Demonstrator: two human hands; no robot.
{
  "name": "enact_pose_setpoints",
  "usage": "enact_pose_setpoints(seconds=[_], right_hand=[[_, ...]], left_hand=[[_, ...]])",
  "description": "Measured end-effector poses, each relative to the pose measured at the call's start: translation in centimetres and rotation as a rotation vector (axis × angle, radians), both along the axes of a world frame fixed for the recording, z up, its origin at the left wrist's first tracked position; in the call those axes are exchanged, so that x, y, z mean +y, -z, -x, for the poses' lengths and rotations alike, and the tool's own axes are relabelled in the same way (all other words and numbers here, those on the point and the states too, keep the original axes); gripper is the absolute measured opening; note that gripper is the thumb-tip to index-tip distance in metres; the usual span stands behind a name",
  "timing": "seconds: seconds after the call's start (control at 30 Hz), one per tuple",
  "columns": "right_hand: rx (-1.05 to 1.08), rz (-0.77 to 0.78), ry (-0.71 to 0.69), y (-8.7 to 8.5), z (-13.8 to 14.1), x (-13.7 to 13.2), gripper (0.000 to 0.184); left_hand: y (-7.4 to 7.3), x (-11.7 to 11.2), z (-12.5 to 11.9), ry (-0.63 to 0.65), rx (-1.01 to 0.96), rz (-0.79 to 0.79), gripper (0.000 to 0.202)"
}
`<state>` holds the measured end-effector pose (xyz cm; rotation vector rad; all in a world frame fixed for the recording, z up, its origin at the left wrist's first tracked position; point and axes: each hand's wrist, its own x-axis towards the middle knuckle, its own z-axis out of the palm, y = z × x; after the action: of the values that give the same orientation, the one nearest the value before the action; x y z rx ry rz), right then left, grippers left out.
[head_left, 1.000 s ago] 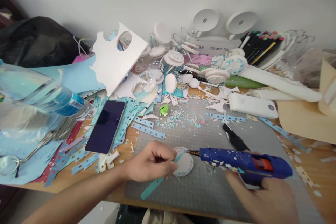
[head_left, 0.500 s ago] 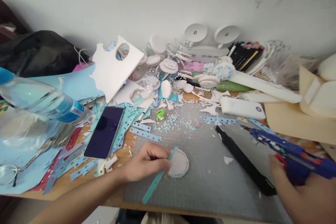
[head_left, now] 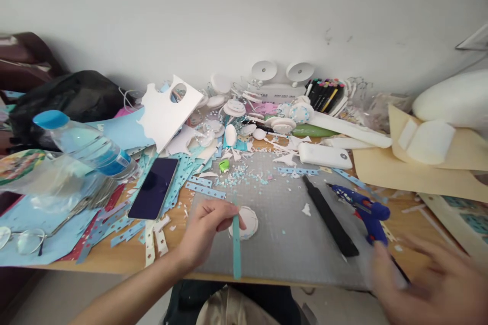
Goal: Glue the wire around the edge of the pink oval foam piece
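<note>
My left hand (head_left: 204, 231) is closed on a narrow teal paper strip (head_left: 237, 256), pinched between thumb and fingers. Under those fingertips lies a round white disc (head_left: 250, 222) with a decorated rim, flat on the grey cutting mat (head_left: 278, 259). At the lower right my right hand (head_left: 430, 282) is smeared by motion, its fingers apart and nothing visible in them. Just beyond it a blue glue gun (head_left: 368, 210) rests on its side, its cord running toward that hand. A long black tool (head_left: 330, 218) lies on the mat left of the glue gun.
A dark phone (head_left: 153, 188) and a water bottle (head_left: 95, 150) are at left, near glasses (head_left: 30, 240) and punched paper strips. White foam pieces, confetti and a green punch (head_left: 224, 165) fill the back. A white device (head_left: 325, 156) and tan paper (head_left: 404, 172) are at right.
My right hand has let go of the glue gun, which now lies on the table, and has drawn back toward me. The strip in my left hand has turned more upright. The view has shifted.
</note>
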<state>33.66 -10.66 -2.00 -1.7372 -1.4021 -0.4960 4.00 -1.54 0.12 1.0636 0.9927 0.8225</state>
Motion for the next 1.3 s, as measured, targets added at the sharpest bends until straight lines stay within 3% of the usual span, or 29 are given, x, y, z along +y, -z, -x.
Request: enact_pose_setpoints(seconds=[0.03,0.1,0.13,0.2,0.27,0.37,0.47,0.5,0.57,0.63,0.77,0.93,1.3], right_hand=[[-0.059,-0.042,-0.176,-0.4,1.9,-0.1,0.034],[-0.124,0.014,-0.525,-0.7,5.7,0.2,0.031],[-0.152,-0.008,-0.637,-0.6,7.2,0.4,0.029],[-0.197,-0.034,-0.794,-0.1,9.2,0.9,0.029],[-0.198,-0.093,-0.862,0.6,9.6,1.4,0.031],[0.033,-0.155,-0.836,1.5,8.8,2.0,0.026],[0.342,-0.137,-0.667,2.3,7.8,2.8,0.015],[0.403,-0.115,-0.608,2.6,7.6,3.0,0.012],[0.489,-0.043,-0.541,3.3,7.6,3.5,0.006],[0.556,0.042,-0.536,3.8,7.8,3.7,0.006],[0.636,0.145,-0.56,4.6,8.6,3.8,0.011],[0.664,0.188,-0.549,4.8,9.1,3.8,0.012],[0.593,0.176,-0.459,4.9,9.1,3.6,0.006]], left_hand=[[-0.2,-0.5,-0.7,0.009,-0.003,0.009,0.035],[-0.4,-1.5,-2.3,0.028,-0.013,0.014,0.035],[-0.4,-1.9,-3.1,0.028,-0.011,0.007,0.036],[-0.4,-2.7,-4.3,0.01,0.015,-0.031,0.042],[-0.4,-3.3,-4.8,0.0,0.044,-0.063,0.046],[-0.4,-3.9,-3.7,0.05,0.119,-0.168,0.043],[0.0,-4.1,-1.1,0.112,0.364,-0.586,0.029],[0.4,-4.1,-0.2,0.142,0.465,-0.72,0.034],[1.6,-3.9,1.2,0.202,0.648,-0.831,0.071],[2.8,-3.5,1.8,0.259,0.77,-0.85,0.089],[4.5,-3.0,1.5,0.337,0.815,-0.831,0.079],[4.6,-2.8,1.4,0.326,0.792,-0.833,0.059],[5.6,-2.2,1.2,0.33,0.887,-0.961,0.051]])
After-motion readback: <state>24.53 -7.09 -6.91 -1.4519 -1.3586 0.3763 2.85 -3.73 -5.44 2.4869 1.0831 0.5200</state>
